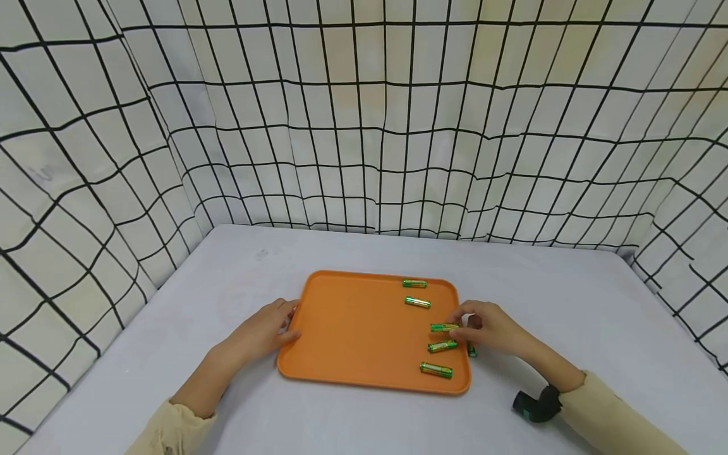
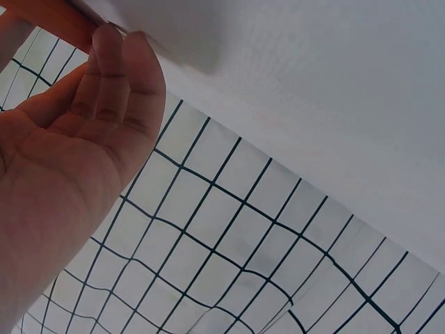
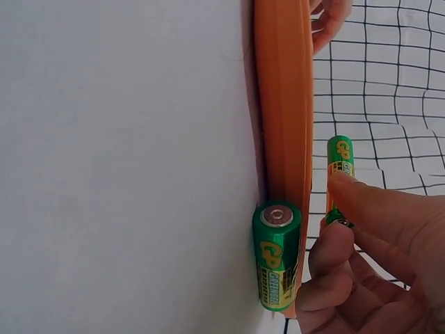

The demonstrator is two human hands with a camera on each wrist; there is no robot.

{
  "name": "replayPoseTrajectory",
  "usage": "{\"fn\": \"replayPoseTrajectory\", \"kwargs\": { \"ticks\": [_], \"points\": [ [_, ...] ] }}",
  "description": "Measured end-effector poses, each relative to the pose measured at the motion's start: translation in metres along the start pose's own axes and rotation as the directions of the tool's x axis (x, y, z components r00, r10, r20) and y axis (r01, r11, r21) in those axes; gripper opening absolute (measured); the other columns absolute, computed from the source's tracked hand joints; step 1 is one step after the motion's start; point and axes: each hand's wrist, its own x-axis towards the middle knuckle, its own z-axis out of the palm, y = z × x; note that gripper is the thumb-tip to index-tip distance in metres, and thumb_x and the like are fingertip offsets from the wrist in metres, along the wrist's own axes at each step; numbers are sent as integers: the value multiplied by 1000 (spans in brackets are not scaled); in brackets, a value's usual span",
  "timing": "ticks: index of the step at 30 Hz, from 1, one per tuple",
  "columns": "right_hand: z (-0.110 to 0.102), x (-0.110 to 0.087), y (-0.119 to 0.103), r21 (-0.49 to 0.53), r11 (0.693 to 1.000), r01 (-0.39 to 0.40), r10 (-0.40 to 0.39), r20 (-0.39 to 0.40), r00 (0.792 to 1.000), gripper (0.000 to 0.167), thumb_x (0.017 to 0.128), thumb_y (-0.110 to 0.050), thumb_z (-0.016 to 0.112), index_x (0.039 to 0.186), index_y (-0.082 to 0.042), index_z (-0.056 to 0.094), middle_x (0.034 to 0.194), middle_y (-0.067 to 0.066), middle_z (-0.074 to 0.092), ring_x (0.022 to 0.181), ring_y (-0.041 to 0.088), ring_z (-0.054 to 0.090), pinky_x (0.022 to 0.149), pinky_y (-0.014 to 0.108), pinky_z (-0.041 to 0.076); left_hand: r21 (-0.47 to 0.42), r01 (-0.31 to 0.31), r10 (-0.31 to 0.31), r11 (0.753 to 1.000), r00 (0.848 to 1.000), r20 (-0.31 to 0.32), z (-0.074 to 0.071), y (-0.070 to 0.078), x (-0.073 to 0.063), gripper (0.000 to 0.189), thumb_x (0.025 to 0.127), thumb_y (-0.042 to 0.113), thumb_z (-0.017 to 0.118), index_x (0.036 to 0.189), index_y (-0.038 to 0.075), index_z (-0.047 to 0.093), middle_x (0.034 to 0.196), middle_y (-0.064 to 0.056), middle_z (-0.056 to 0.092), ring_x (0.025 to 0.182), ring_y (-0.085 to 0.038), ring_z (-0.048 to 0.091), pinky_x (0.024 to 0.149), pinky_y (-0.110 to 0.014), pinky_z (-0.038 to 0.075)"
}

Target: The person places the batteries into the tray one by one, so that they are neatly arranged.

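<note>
An orange tray (image 1: 352, 328) lies on the white table. My left hand (image 1: 258, 332) holds its left rim, thumb on top; in the left wrist view the fingers (image 2: 108, 76) bend against the tray's edge. At the opposite rim, my right hand (image 1: 495, 325) pinches a green GP battery (image 3: 341, 156) between thumb and fingers, above the tray. Four becomes several here: other green batteries lie along the tray's right part, among them one at the back (image 1: 414, 283) and one in front (image 1: 436, 370). Another battery (image 3: 277, 257) rests on the table against the tray's right side.
A black object (image 1: 537, 404) sits by the right wrist, at the sleeve's cuff. White walls with a black grid (image 1: 375, 145) enclose the table (image 1: 227, 272) at the back and sides.
</note>
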Motion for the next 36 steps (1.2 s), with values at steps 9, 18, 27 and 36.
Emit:
{"fn": "replayPoseTrajectory", "kwargs": {
  "ticks": [9, 18, 27, 36],
  "points": [
    [1, 10, -3, -10, 999, -34, 34, 9, 999, 19, 88, -10, 73, 102, 0, 68, 83, 2, 61, 61, 5, 49, 54, 21, 44, -1, 0, 0, 1000, 1000, 0, 0, 0, -1, 59, 90, 20, 71, 135, -10, 47, 101, -6, 54, 92, -21, 54, 83, -41, 47],
    [-1, 20, -2, -14, 997, -82, 82, 37, 996, 20, 89, -12, 72, 103, 1, 68, 85, 1, 62, 71, 9, 52, 60, 22, 46, 4, -13, 13, 1000, 1000, -6, 1, 0, -1, 58, 90, 19, 71, 134, -10, 48, 99, -5, 54, 90, -20, 53, 81, -40, 47],
    [1, 27, -1, -7, 998, -63, 64, 47, 997, 20, 88, -13, 73, 102, 1, 68, 83, 0, 62, 67, 7, 51, 56, 20, 44, 12, -12, 12, 1000, 1000, -8, 2, -2, -1, 59, 91, 20, 71, 136, -10, 47, 100, -6, 54, 90, -20, 53, 81, -40, 47],
    [6, 35, -2, -19, 998, -68, 69, 75, 995, 19, 88, -14, 73, 101, -1, 68, 81, -2, 60, 65, 6, 48, 58, 20, 42, 11, 4, -4, 1000, 1000, -3, 0, -1, -1, 59, 91, 21, 71, 137, -9, 47, 104, -6, 54, 94, -21, 54, 84, -41, 47]
  ]
}}
